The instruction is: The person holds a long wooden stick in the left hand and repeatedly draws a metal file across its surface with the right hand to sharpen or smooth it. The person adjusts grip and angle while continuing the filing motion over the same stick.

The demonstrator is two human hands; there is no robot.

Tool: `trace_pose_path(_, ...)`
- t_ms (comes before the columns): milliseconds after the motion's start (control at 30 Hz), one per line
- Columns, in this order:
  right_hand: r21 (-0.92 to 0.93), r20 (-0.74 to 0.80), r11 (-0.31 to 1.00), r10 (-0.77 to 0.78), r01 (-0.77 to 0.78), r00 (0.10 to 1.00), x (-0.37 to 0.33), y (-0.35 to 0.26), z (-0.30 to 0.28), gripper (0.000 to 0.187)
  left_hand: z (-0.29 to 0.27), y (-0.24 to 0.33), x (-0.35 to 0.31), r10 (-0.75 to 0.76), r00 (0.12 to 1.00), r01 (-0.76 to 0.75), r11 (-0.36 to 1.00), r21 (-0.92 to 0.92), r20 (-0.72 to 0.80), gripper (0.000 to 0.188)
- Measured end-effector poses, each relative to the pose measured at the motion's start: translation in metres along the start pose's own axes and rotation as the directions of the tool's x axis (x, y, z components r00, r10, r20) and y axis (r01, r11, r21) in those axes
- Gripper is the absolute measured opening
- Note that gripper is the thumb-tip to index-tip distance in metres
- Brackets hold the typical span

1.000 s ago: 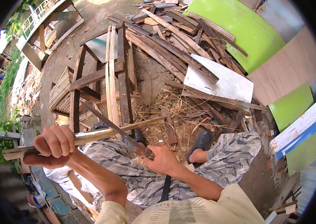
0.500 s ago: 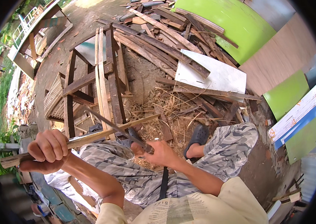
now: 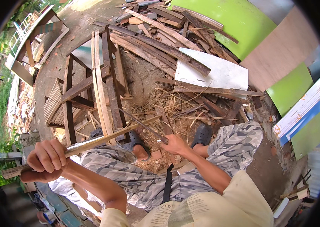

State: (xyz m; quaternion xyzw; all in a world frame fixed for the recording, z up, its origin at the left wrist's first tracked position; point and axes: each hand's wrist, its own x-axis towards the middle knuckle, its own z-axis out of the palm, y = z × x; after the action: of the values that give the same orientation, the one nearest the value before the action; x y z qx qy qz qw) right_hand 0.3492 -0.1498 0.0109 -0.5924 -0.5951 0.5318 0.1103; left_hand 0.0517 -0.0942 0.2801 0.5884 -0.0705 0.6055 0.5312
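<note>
My left hand (image 3: pixel 47 160) is closed around the lower end of a narrow wooden strip (image 3: pixel 101 140). The strip slants up to the right across my left thigh, its far end over the shavings on the ground. In my right hand (image 3: pixel 176 145) is the handle of a machete (image 3: pixel 141 123), its dark, thin blade pointing up and to the left. The blade passes close to the strip's far part; whether they touch I cannot tell.
A dark wooden frame (image 3: pixel 67 102) with pale battens (image 3: pixel 98 83) stands ahead to the left. Beyond lies a heap of scrap boards (image 3: pixel 160 49), beside a white panel (image 3: pixel 216 75) and green sheets (image 3: pixel 239 26). Shavings (image 3: pixel 156 104) cover the ground near my feet.
My right hand has moved right and slightly up with the machete, away from the strip's middle. My left hand and the strip have barely moved.
</note>
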Motion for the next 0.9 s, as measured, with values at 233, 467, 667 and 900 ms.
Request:
trace_pose_path(233, 0.021, 0.037, 0.974, -0.226, 0.226, 0.973, -0.06, -0.09, -0.02, 0.03, 0.005, -0.003, 0.001, -0.011, 0.998, 0.017, 0.996, -0.084, 0.067, 0.053)
trace_pose_path(467, -0.05, 0.131, 0.989, -0.129, 0.136, 0.983, -0.043, -0.08, -0.021, 0.03, 0.005, 0.002, -0.002, 0.002, 0.993, 0.015, 0.989, -0.144, 0.12, 0.054)
trace_pose_path(667, 0.006, 0.092, 0.996, -0.09, 0.09, 0.992, -0.015, -0.058, -0.006, 0.03, 0.004, -0.002, -0.003, 0.0, 0.997, 0.014, 0.985, -0.17, 0.083, 0.053)
trace_pose_path(900, -0.004, -0.157, 0.999, -0.047, 0.047, 0.986, 0.035, -0.022, 0.037, 0.032, -0.01, 0.009, -0.03, 0.019, 0.995, -0.027, 0.997, -0.077, -0.1, 0.046)
